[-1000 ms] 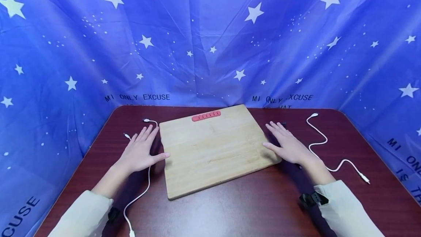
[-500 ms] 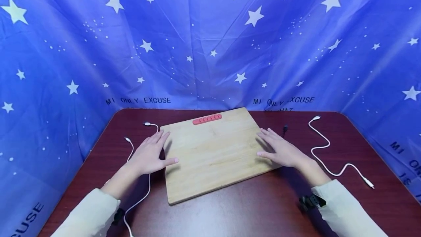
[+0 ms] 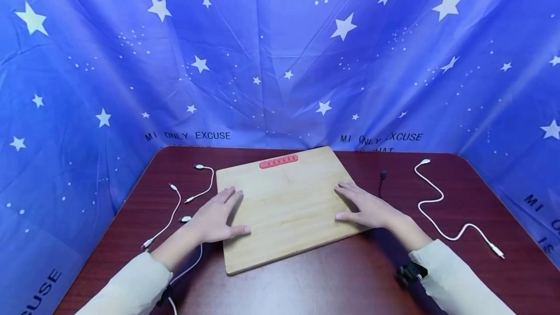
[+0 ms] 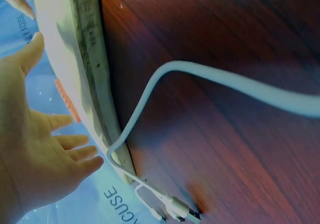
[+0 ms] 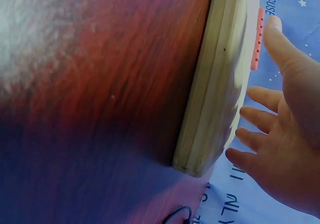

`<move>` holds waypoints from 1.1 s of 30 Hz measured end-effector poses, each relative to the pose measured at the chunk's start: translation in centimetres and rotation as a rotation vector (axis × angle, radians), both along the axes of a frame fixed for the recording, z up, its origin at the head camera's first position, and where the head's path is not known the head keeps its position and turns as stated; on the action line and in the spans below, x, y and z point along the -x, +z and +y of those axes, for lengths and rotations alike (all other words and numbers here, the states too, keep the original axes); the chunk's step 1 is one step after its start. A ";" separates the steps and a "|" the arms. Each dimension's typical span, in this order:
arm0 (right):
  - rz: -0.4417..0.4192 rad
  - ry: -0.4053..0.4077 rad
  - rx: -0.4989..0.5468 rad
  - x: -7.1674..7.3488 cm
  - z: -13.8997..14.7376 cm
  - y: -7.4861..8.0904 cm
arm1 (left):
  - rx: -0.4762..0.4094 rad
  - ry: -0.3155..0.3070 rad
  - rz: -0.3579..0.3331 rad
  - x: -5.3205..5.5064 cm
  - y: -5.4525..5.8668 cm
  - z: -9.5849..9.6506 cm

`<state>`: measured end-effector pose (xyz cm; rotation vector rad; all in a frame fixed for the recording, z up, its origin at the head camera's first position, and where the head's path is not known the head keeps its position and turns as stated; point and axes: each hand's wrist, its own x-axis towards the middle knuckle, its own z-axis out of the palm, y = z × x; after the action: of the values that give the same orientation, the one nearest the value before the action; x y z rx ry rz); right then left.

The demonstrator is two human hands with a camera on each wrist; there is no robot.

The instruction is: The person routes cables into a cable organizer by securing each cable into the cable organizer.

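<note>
A light wooden board [image 3: 284, 208] lies at an angle on the dark red table, with a red slotted cable holder [image 3: 278, 161] near its far edge. My left hand [image 3: 214, 220] hovers over the board's left side, fingers spread and thumb out. Over the right side is my right hand [image 3: 367, 208], its fingers also extended. Both wrist views show a gap between each palm and the board, and neither hand holds anything. In the left wrist view, a white cable [image 4: 215, 76] runs beside the board's edge.
Short white cables [image 3: 168, 220] lie on the table left of the board, one partly under my left forearm. A longer white cable [image 3: 430, 201] curves on the right. Behind my right hand is a black cable end [image 3: 383, 175]. A blue starry curtain [image 3: 280, 62] surrounds the table.
Both hands have moved inward from beside the board's edges to above it. More of the left white cables and the black cable show. The board stays in place while the view shifts slightly.
</note>
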<state>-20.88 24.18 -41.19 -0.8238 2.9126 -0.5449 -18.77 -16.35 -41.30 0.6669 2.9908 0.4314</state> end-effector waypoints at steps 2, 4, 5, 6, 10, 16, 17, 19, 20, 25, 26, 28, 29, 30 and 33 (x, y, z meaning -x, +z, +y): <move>-0.001 0.001 -0.008 0.1 -0.1 0.0 | -0.003 -0.001 -0.019 -0.1 -0.1 0.2; 0.000 0.003 -0.013 0.2 -0.1 -0.1 | -0.005 -0.005 -0.029 -0.1 -0.2 0.5; 0.001 0.004 -0.017 0.3 -0.1 -0.1 | -0.007 -0.005 -0.037 -0.1 -0.2 0.6; 0.002 0.005 -0.019 0.3 -0.1 -0.1 | -0.008 -0.007 -0.042 -0.1 -0.2 0.7; 0.005 0.010 -0.028 0.6 -0.1 -0.2 | -0.005 -0.022 -0.039 -0.1 -0.5 1.1; 0.034 0.032 -0.008 1.2 0.0 -0.5 | 0.008 -0.027 -0.017 -0.2 -1.0 1.6; 0.039 0.039 -0.005 1.3 0.1 -0.5 | 0.009 -0.025 -0.013 -0.2 -1.1 1.7; 0.046 0.060 0.003 1.5 0.2 -0.6 | 0.012 -0.018 -0.007 -0.4 -1.2 1.8; 0.048 0.074 0.008 1.7 0.3 -0.6 | 0.012 -0.014 -0.002 -0.5 -1.2 1.9; 0.055 0.153 0.028 2.4 1.0 -0.5 | -0.004 0.030 0.006 -1.1 -1.5 2.4; 0.055 0.166 0.031 2.6 1.2 -0.5 | -0.010 0.040 0.005 -1.3 -1.5 2.5; 0.056 0.189 0.034 2.8 1.4 -0.5 | -0.020 0.061 -0.003 -1.6 -1.5 2.7; 0.059 0.200 0.036 2.9 1.4 -0.4 | -0.022 0.068 -0.007 -1.7 -1.5 2.8; 0.062 0.209 0.041 3.0 1.5 -0.4 | -0.023 0.073 -0.009 -1.9 -1.4 2.9; 0.064 0.223 0.050 3.3 1.6 -0.3 | -0.030 0.080 -0.017 -2.2 -1.3 3.2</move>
<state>-24.14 25.76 -41.54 -1.1741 2.8204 -0.5827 -16.53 -13.18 -42.63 0.5446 3.0085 0.4840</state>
